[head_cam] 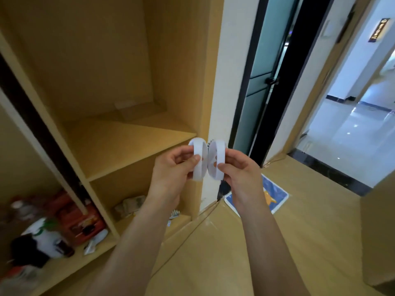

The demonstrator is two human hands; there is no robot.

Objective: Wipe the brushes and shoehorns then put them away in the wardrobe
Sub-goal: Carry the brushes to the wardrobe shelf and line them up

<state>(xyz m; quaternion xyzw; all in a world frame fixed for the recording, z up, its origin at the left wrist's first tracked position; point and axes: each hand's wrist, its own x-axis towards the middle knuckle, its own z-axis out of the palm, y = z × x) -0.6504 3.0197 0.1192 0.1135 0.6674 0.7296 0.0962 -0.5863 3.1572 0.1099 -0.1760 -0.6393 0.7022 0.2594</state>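
Note:
I hold two small white oval brushes upright in front of the open wardrobe. My left hand [173, 167] pinches the left white brush [199, 162] between thumb and fingers. My right hand [239, 170] pinches the right white brush [217, 160] the same way. The two brushes stand side by side, almost touching, with dark bristles just showing between their tops. They hang level with the front right corner of the bare wooden wardrobe shelf [119, 150].
Below that shelf, a lower compartment holds a crumpled packet [130, 207] and a small comb-like item [174, 214]. The left compartment has bottles and red packages [70, 216]. A blue mat [272, 196] lies on the wooden floor. An open doorway leads right.

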